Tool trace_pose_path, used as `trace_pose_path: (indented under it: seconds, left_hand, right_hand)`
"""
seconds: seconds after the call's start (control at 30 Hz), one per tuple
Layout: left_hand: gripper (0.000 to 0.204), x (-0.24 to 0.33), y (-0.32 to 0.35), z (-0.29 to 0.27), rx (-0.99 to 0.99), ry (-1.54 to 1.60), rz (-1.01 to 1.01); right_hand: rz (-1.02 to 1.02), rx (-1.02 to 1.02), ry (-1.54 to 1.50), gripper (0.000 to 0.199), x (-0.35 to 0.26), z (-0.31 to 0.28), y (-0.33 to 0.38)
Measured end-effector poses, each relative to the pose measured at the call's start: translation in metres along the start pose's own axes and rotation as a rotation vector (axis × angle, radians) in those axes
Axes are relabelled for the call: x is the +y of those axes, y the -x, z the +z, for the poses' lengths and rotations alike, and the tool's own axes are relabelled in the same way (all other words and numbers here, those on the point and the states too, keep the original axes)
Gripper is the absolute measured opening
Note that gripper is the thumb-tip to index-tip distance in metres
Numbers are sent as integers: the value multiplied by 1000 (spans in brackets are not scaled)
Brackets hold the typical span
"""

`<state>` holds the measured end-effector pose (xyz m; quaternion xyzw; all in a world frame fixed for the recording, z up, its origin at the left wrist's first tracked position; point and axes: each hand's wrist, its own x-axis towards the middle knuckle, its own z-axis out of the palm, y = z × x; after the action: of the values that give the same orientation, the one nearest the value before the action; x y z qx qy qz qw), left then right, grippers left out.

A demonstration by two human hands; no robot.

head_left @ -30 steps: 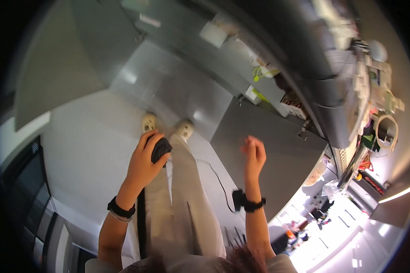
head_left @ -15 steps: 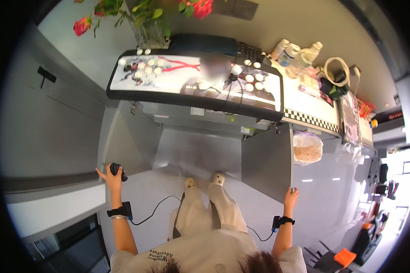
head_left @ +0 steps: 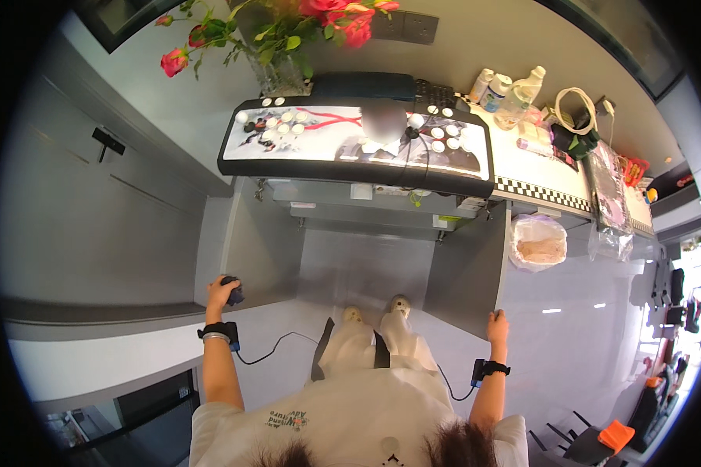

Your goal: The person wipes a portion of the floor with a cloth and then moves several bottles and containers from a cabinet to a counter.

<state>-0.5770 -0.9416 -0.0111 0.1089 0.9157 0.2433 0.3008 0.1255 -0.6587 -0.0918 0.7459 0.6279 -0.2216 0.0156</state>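
Observation:
My left hand (head_left: 217, 297) is closed round a small dark rounded object (head_left: 233, 291) whose kind I cannot make out. It is right by the lower outer edge of the open left cabinet door (head_left: 261, 249); whether it touches the door I cannot tell. On the other side, my right hand (head_left: 498, 325) has its fingers curled over the outer corner of the open right cabinet door (head_left: 471, 268). Both grey doors stand swung out toward me, below a counter with a wide arcade controller (head_left: 319, 169). Inside the cabinet a shelf (head_left: 366, 210) shows.
Red roses in a glass vase (head_left: 280, 74) stand behind the controller. White bottles (head_left: 497, 93) and a coiled pale cable (head_left: 575, 110) crowd the counter's right side. A lined bin (head_left: 539, 243) hangs beside the right door. My shoes (head_left: 398, 304) are between the doors.
The view has shifted, so the scene sits further right. My left fingers, stretched out before, are now curled round the dark object. The right door appears angled slightly further inward, my right hand still on it.

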Motion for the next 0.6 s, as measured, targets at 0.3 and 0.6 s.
trace_pose_path:
  seconds: [0.3,0.6]
  left_hand:
    - [42,86,73,89,-571,177,-95]
    - [34,176,83,170,-697,523,-10]
  right_hand:
    - [48,2,-75,37,-60,4,13]
    - [60,-142,-24,40,-58,-2,-1]
